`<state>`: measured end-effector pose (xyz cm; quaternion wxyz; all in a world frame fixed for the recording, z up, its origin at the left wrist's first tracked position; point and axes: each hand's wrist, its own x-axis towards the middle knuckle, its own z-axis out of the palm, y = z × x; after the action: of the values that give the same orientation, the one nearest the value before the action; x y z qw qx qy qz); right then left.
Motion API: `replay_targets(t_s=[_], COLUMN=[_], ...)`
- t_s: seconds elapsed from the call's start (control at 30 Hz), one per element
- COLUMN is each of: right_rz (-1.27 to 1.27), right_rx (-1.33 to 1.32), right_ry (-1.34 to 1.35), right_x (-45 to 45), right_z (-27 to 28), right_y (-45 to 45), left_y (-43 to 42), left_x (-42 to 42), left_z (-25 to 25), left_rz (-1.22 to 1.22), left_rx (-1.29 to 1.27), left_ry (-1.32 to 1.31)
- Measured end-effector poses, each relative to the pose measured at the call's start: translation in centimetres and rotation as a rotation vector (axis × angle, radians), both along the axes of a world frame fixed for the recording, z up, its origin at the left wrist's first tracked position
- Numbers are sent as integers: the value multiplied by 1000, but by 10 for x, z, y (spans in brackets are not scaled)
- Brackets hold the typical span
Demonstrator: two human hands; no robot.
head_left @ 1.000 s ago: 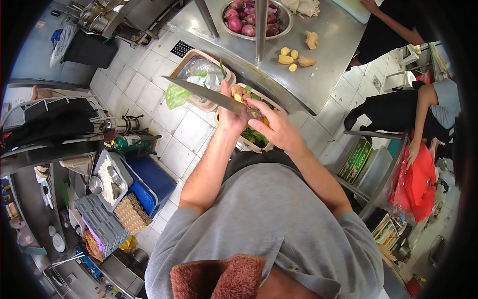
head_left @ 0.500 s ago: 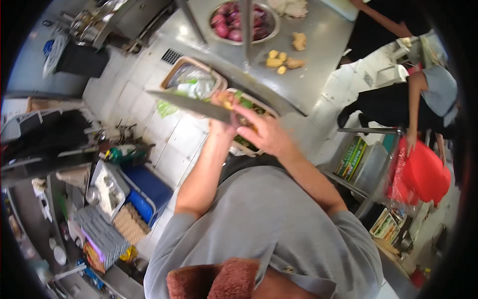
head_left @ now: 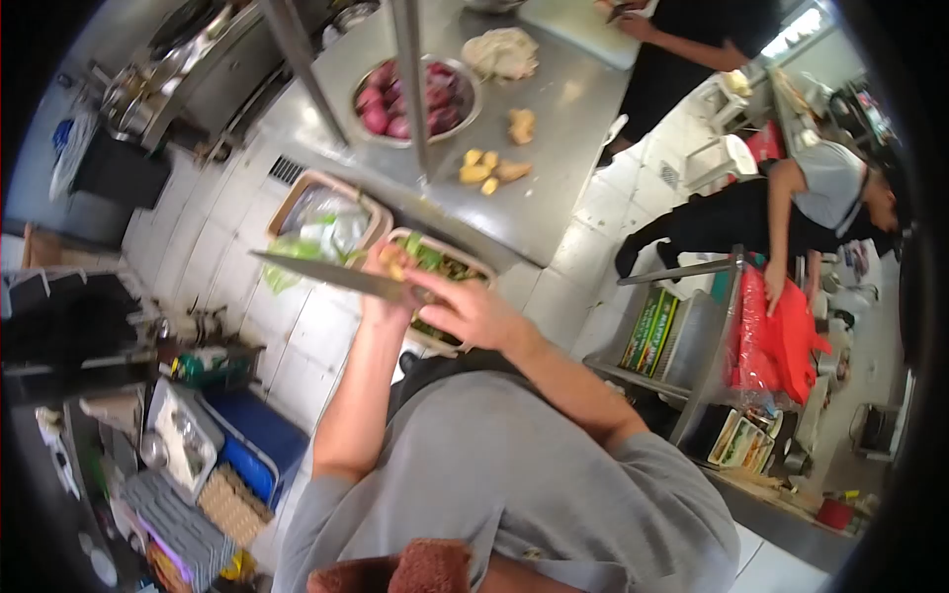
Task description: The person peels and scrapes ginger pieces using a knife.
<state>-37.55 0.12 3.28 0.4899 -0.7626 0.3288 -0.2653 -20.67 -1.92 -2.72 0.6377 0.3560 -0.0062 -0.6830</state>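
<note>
A large knife (head_left: pixel 326 273) points to the upper left in front of my body, its handle end inside my right hand (head_left: pixel 478 314), whose fingers are closed round it. Behind the blade, my left hand (head_left: pixel 387 314) grips a piece of ginger (head_left: pixel 394 267), partly hidden by the knife and fingers. Below my hands stands a container of green leaves (head_left: pixel 457 267), beside a pinkish bin (head_left: pixel 371 222) with clear and green plastic. Cut yellow ginger pieces (head_left: pixel 473 174) and a knobby ginger root (head_left: pixel 521 125) lie on the steel table (head_left: pixel 534 212).
On the table are a bowl of red onions (head_left: pixel 477 97), a white cloth (head_left: pixel 501 52) and a white board (head_left: pixel 573 28), where another person cuts. A second person (head_left: pixel 791 198) leans over a red item (head_left: pixel 791 336) at right. Crates and a blue bin (head_left: pixel 262 430) stand left.
The view has turned and shifted, so the table and containers sit lower and further left. Both hands still hold the knife and ginger close together. More of the person at right shows.
</note>
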Motion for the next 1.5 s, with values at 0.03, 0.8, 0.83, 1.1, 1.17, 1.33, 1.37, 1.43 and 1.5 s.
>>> replay_targets(t_s=[0.03, 0.8, 0.83, 1.1, 1.17, 1.33, 1.37, 1.43, 1.5], right_rz=[12, -73, -74, -96, -145, -165, -173, -183, -234], right_rx=[37, 6, 6, 81, 229, 421, 331, 243, 67], right_ry=[24, 23, 23, -213, -224, -241, -247, -252, -235], right_x=[-1, 11, 12, 18, 16, 13, 19, 28, 35], right_z=[5, -3, -5, -10, -6, -8, -8, -10, -20], right_y=[1, 1, 0, 0, 0, -10, -9, -8, -11], left_y=[-3, 10, 12, 5, 7, 8, 7, 8, 9], left_x=[3, -9, -9, -6, 5, 5, 2, -4, 0], left_z=[-10, 29, 27, 22, 9, 1, -1, -6, -17], left_rz=[-10, 22, 21, -16, -89, -52, -55, 21, 43], left_rx=[-16, 181, 182, 147, 24, -83, -83, 48, 7], left_ry=[12, 87, 87, 153, 290, 266, 267, 94, 34])
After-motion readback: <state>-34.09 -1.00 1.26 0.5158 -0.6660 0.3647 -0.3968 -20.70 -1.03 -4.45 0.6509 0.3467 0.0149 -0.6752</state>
